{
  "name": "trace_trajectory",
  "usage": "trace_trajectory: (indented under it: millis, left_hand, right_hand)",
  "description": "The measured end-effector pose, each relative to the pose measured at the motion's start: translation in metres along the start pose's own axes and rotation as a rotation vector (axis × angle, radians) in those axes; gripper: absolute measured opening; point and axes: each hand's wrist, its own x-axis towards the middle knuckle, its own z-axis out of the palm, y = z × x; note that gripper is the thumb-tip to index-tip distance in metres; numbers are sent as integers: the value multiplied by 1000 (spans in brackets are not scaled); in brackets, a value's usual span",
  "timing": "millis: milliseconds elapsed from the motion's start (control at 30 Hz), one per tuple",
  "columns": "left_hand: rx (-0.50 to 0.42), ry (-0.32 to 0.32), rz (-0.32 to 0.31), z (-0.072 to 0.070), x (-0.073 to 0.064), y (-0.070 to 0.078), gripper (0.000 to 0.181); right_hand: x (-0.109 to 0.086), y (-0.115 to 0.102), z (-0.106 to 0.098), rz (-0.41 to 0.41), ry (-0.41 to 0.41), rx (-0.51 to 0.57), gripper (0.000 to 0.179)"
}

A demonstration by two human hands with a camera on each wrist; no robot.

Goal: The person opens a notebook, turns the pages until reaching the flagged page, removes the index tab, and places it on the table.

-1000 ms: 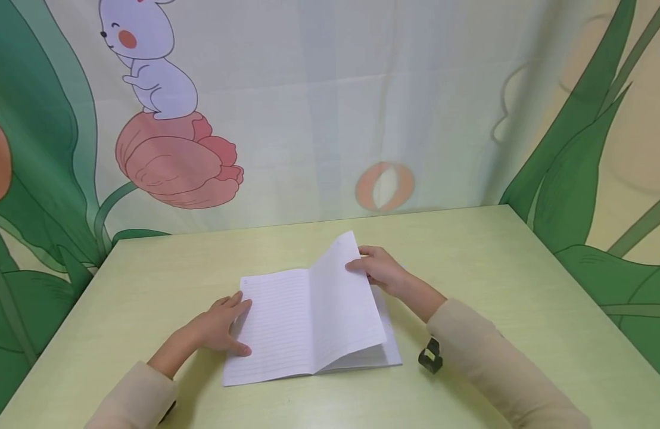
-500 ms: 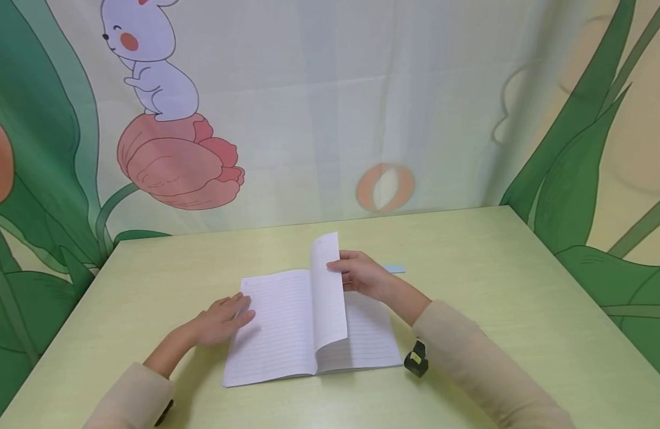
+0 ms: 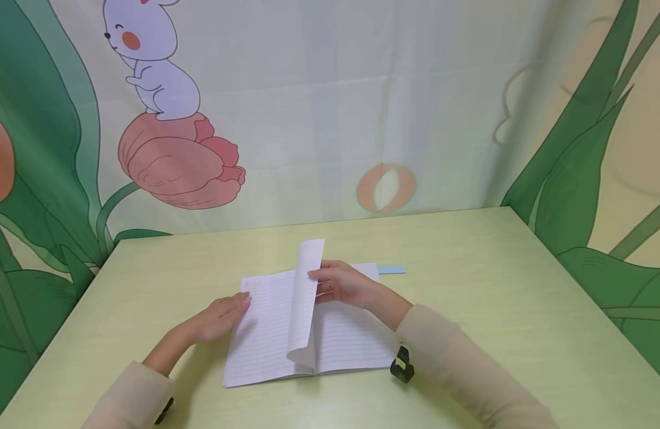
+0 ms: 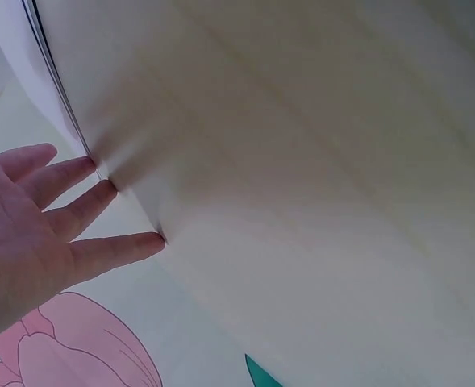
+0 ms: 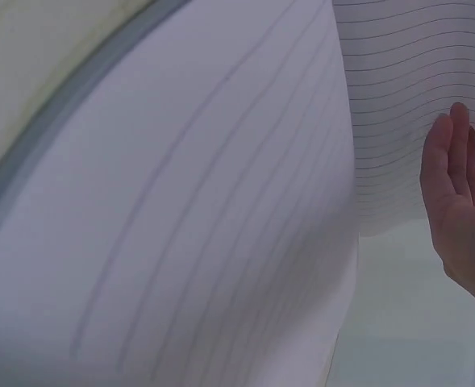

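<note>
An open ruled notebook (image 3: 262, 333) lies on the table, lined pages showing on both sides. One page (image 3: 303, 310) stands raised near the spine and curls over toward the left. At its free edge my right hand (image 3: 351, 286) pinches this page, the thumb on the near face and the other fingers behind. The right wrist view shows that hand's extended fingers (image 5: 453, 153) against lined paper. My left hand (image 3: 220, 319) rests with straight fingers at the notebook's left edge. In the left wrist view its fingertips (image 4: 158, 240) touch down, spread apart.
A pale blue strip (image 3: 391, 270) sticks out beyond the notebook's far right corner. The light yellow-green table (image 3: 496, 280) runs back to a printed curtain (image 3: 287, 119) with a rabbit and flowers. A small black device (image 3: 402, 364) hangs under the right sleeve.
My right hand has moved left, carrying the page from the right side past the spine. The right-hand lined page and blue strip have come into view. My left hand's thumb has drawn in toward its fingers.
</note>
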Motion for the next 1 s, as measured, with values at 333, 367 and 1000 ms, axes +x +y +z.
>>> trace_trajectory:
  millis: [333,367,1000]
  left_hand:
    - [-93,9,-47,-1,2,1,61]
    - [-113,5,-54,-2,2,1,62]
    - [123,2,-56,2,3,1,104]
  right_hand:
    - [7,16,8,61,-30,-141,40]
    - [8,18,9,62,-32,-159,42]
    - [10,25,20,80,-52,-253,45]
